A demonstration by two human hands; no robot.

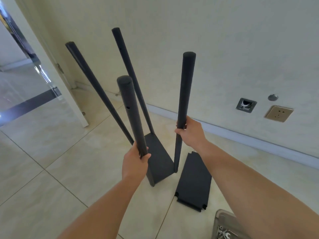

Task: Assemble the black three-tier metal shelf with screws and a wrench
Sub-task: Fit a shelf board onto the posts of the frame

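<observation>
A: What do we hold?

B: Our left hand (135,160) grips the near-left pole (130,111); our right hand (190,131) grips the near-right pole (184,94). Both poles stand roughly upright.

A: And the far side?

B: We see the far-left pole (96,90) and the far-right pole (128,66) rising from the bottom shelf panel (159,161) on the tiled floor (51,152).

A: Loose parts?

B: We see a second shelf panel (194,183) flat just beside it, and a grey tray (222,221) of hardware at lower right, with a wrench (226,236) in it.
</observation>
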